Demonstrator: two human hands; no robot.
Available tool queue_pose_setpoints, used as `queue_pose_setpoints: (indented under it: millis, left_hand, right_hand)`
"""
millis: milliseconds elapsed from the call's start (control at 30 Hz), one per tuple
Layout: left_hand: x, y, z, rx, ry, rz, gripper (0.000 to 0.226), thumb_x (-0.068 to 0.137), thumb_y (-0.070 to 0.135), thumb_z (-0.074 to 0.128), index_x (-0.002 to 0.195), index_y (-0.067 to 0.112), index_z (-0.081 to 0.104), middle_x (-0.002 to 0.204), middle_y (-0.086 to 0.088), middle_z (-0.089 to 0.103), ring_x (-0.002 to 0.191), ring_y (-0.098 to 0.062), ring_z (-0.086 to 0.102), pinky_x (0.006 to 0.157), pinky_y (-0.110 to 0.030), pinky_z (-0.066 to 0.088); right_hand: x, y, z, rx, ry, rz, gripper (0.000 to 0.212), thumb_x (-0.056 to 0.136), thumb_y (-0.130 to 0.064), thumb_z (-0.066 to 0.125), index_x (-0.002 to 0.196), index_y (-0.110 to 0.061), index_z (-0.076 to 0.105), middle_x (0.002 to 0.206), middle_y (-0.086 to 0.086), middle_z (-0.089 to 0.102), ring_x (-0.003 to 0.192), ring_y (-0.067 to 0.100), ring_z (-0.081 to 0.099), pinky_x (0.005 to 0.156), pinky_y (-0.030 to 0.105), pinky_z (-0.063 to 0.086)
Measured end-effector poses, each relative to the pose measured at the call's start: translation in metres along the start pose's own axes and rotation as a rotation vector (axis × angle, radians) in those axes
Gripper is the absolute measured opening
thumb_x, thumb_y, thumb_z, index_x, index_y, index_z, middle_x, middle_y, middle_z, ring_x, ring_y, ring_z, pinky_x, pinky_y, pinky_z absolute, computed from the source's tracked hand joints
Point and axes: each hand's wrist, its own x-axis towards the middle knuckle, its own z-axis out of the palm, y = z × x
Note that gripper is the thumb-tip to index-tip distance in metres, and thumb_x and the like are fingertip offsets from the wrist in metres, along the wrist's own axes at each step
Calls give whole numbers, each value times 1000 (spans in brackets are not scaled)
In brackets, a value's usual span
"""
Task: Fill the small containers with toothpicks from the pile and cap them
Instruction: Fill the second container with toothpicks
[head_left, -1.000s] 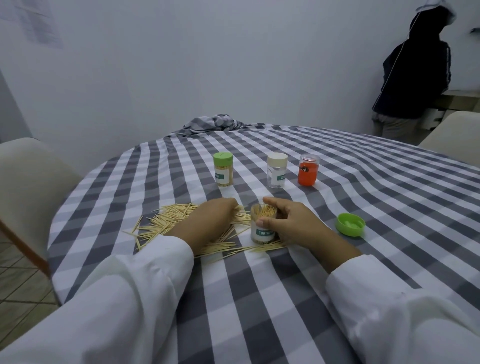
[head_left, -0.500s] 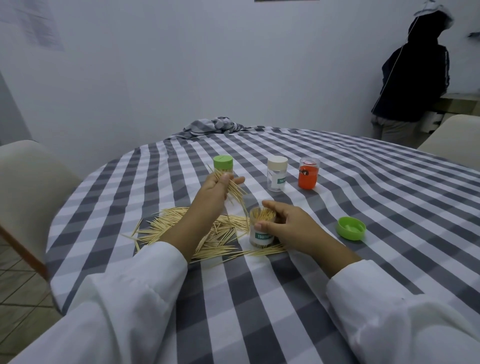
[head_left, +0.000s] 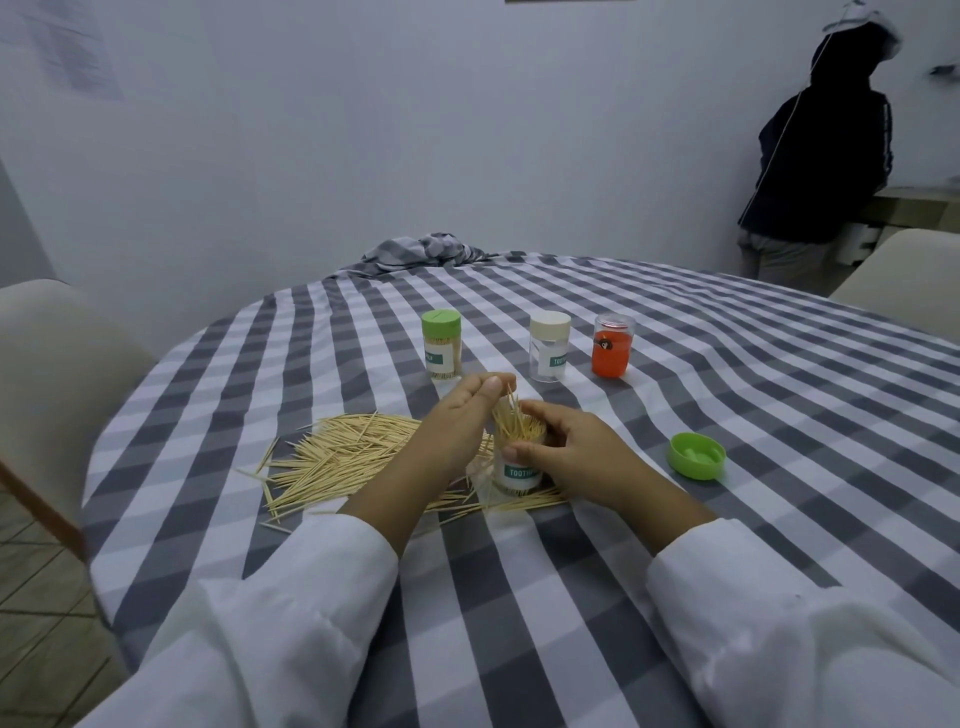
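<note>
The open jar (head_left: 518, 457) sits on the counter (head_left: 727, 415) right in front of me, already pretty full. My left hand (head_left: 457, 421) has its grip pinched on a small bunch of toothpicks (head_left: 506, 415), tips poking into the jar's mouth, and my right hand (head_left: 563, 449) is wrapped round the jar's side. The pile (head_left: 343, 457) is spread just left of it, the loose green cap (head_left: 697, 455) off to the right. Farther back stand three more jars: green-capped (head_left: 441, 344), cream-capped (head_left: 550, 347) and an orange one (head_left: 613, 345).
</note>
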Motion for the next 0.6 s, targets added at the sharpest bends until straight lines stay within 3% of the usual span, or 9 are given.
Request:
queue_pose_setpoints:
  millis: [133, 233, 300, 367, 433, 600]
  left_hand:
    - [-4, -6, 0, 113, -30, 43, 35, 102, 36, 33, 132, 33, 51, 134, 6, 52, 117, -4, 43, 82, -13, 36]
    - [-3, -10, 0, 62, 25, 84, 39, 98, 42, 39, 137, 39, 44, 141, 8, 48, 128, -6, 41, 99, -21, 34]
    - [-4, -11, -1, -46, 85, 84, 37, 97, 40, 42, 133, 35, 48, 133, 7, 56, 124, -6, 48, 100, -22, 38]
    - [-7, -11, -5, -83, 154, 107, 28, 98, 27, 48, 124, 27, 58, 121, 7, 64, 112, -1, 55, 89, -13, 44]
    - [-9, -12, -12, -94, 227, 121, 22, 95, 16, 53, 113, 23, 64, 111, 6, 67, 104, 1, 58, 85, -12, 48]
    - [-14, -13, -17, -145, 228, 121, 24, 83, 18, 69, 107, 22, 67, 100, 6, 68, 93, -1, 63, 75, -12, 51]
  right_hand:
    - [3, 3, -1, 2, -9, -10, 67, 83, -36, 67, 142, -23, 39, 132, -1, 55, 113, 13, 56, 87, 21, 49]
    - [5, 5, 0, -2, -9, -13, 69, 81, -38, 68, 142, -24, 38, 133, -1, 54, 113, 12, 55, 86, 20, 48]
    - [5, 5, 0, -17, -6, -10, 70, 81, -39, 67, 143, -26, 36, 136, -1, 51, 115, 12, 53, 84, 18, 47]
    - [6, 6, 0, -21, -4, -4, 71, 81, -40, 67, 143, -27, 36, 138, -2, 49, 116, 12, 52, 85, 19, 46]
    - [7, 6, 0, -27, -2, -1, 72, 81, -41, 67, 143, -28, 35, 139, -3, 48, 113, 9, 51, 85, 20, 47]
    - [6, 8, 0, -32, 1, -4, 72, 80, -41, 68, 143, -27, 35, 140, -2, 47, 120, 15, 51, 93, 26, 48]
